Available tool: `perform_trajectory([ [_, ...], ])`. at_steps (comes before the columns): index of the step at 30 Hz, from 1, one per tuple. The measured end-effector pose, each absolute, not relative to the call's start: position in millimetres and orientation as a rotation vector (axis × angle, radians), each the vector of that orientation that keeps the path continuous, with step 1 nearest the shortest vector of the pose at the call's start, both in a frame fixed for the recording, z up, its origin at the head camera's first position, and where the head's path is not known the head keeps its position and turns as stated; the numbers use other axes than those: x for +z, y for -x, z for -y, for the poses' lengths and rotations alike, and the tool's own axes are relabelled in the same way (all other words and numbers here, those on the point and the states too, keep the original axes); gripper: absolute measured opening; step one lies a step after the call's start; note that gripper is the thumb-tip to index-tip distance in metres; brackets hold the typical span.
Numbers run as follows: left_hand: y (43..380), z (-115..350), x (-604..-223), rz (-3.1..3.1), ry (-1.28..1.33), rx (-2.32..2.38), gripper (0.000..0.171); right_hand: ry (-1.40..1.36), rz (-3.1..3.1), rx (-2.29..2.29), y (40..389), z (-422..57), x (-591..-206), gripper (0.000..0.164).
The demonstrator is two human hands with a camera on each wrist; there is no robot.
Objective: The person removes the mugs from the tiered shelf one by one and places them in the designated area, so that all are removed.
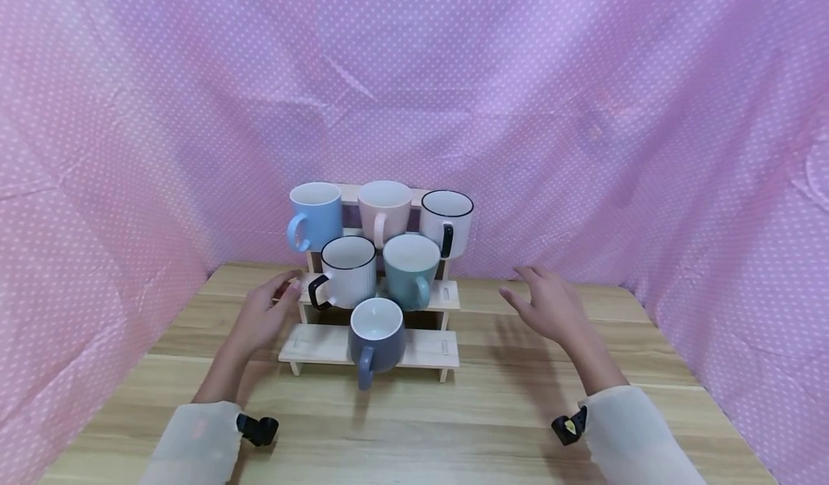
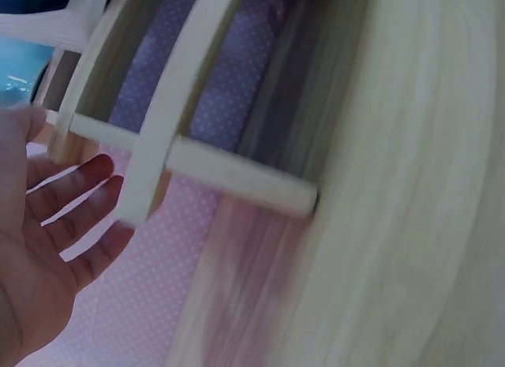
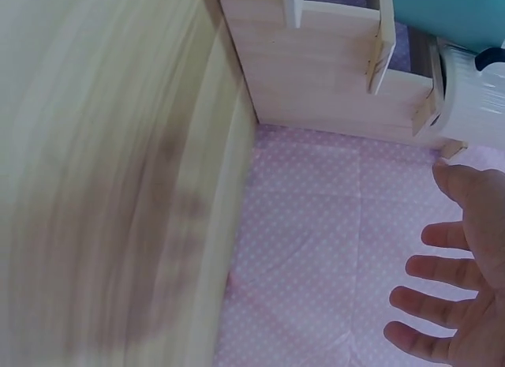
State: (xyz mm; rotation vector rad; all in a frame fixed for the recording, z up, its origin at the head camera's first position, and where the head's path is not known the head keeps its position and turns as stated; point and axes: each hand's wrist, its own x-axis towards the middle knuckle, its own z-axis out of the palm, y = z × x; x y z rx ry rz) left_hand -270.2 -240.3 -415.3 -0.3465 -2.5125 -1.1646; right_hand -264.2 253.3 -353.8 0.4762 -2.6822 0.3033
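Observation:
A tiered wooden stand [image 1: 311,342] holds several mugs. On its top tier are a light blue mug [image 1: 324,219], a pink mug [image 1: 393,215] and a white mug with a black rim [image 1: 458,227]. The middle tier bears another white black-rimmed mug [image 1: 352,280] and a teal mug [image 1: 404,273]; a grey-blue mug [image 1: 383,345] stands on the lowest. My left hand [image 1: 262,316], fingers loosely bent, is beside the stand's left side; whether it touches the wood I cannot tell. To the right of the stand, my right hand [image 1: 550,305] hovers with spread fingers, holding nothing.
The stand sits on a wood-grain table [image 1: 414,434]. Pink dotted cloth [image 1: 550,111] hangs behind the table and along both sides. Each wrist carries a small black camera, the left one [image 1: 259,429] and the right one [image 1: 568,427].

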Motion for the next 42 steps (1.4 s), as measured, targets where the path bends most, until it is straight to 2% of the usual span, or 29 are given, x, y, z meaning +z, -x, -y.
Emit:
perform_trajectory([
  [8, 271.5, 235.1, -416.7, 2.405, 0.238, -1.412, 0.035, -0.472, 2.686, 0.341, 267.1, -240.5, -342.6, 0.057],
  [19, 272.0, 233.5, -420.5, 2.250, 0.172, -1.760, 0.039, -0.556, 2.624, 0.352, 267.8, -214.9, -318.3, 0.053],
  [34, 276.1, 239.8, -427.7, 2.105, 0.178, -2.059, 0.050, -0.672, 2.568, 0.315, 263.3, -180.2, -290.5, 0.058],
  [42, 276.4, 239.6, -430.2, 2.036, 0.219, -2.130, 0.053, -0.704, 2.541, 0.546, 267.8, -165.6, -288.2, 0.045],
])
